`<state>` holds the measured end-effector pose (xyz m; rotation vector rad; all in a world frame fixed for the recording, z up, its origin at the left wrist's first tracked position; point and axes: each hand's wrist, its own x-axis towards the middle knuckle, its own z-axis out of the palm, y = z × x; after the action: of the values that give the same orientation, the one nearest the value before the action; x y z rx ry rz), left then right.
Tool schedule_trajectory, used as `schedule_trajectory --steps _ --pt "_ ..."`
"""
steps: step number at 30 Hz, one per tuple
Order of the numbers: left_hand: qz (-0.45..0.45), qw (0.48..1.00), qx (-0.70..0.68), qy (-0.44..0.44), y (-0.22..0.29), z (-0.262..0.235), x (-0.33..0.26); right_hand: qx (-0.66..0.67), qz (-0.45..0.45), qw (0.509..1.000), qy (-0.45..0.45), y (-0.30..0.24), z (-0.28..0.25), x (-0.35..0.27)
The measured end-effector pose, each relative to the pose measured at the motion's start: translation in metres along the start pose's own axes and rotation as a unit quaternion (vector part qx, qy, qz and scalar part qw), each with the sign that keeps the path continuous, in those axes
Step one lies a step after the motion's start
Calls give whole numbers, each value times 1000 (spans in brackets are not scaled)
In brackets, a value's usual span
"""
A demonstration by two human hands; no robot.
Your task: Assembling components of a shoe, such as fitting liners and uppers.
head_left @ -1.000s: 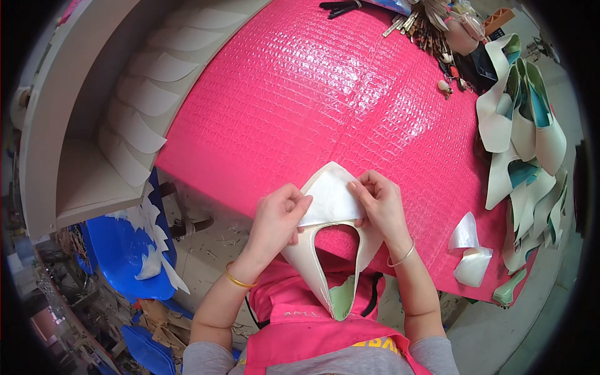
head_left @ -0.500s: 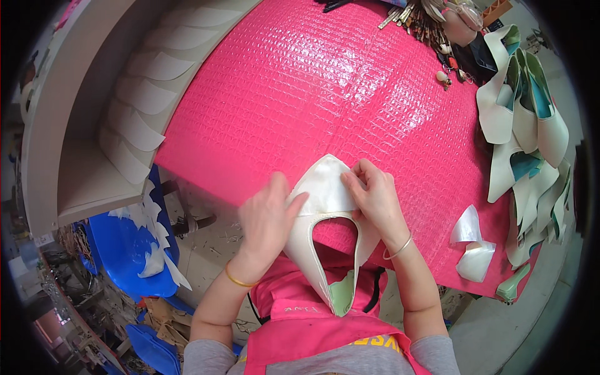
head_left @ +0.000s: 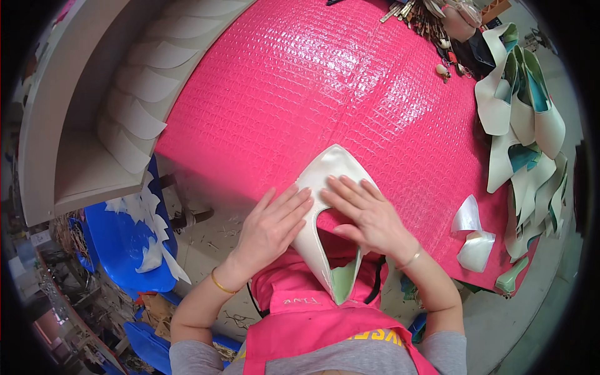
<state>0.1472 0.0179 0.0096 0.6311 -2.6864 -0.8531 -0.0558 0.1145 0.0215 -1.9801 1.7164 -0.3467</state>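
From the head camera, the person is pressing a white pointed shoe upper (head_left: 329, 187) flat on the near edge of the pink textured table cover (head_left: 300, 87). Its tip is pointing away from them and its two long legs are hanging over the table edge toward their pink apron (head_left: 312, 312). The left hand (head_left: 272, 228) is lying open, fingers stretched out, palm down on the left leg of the upper. The right hand (head_left: 369, 215) is likewise lying flat with spread fingers across the upper's middle, covering part of it. Neither hand is gripping anything.

To the right, a heap of white and teal cut pieces (head_left: 522, 125) is piling along the table's far side, with two small shiny white pieces (head_left: 472, 234) lying nearer the person. A bunch of keys and clutter (head_left: 431, 19) is sitting at the far edge. On the left, a grey shelf (head_left: 69, 144) is carrying a row of overlapping white pieces (head_left: 140, 94), above blue plastic bins (head_left: 119, 244).
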Motion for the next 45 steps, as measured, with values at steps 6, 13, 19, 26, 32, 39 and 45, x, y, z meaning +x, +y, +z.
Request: schedule_trajectory --steps 6,13,19,26,32,39,45 --pt "-1 999 23 27 7 4 -11 -76 -62 995 -15 0 -8 16" --pt "13 997 34 66 15 4 -11 -145 -14 985 96 45 -14 41" --pt "24 995 67 73 13 11 17 119 165 968 147 35 -24 31" --pt "-134 926 -350 40 -2 -17 52 481 173 848 141 -7 -33 -1" --pt "-9 855 -480 -199 6 -38 112 560 97 771 288 -10 -59 -17" --pt "-32 918 -318 237 -45 -36 214 547 143 760 322 104 -110 11" --pt "-109 919 168 339 -182 -89 253 52 202 888 411 180 -100 11"
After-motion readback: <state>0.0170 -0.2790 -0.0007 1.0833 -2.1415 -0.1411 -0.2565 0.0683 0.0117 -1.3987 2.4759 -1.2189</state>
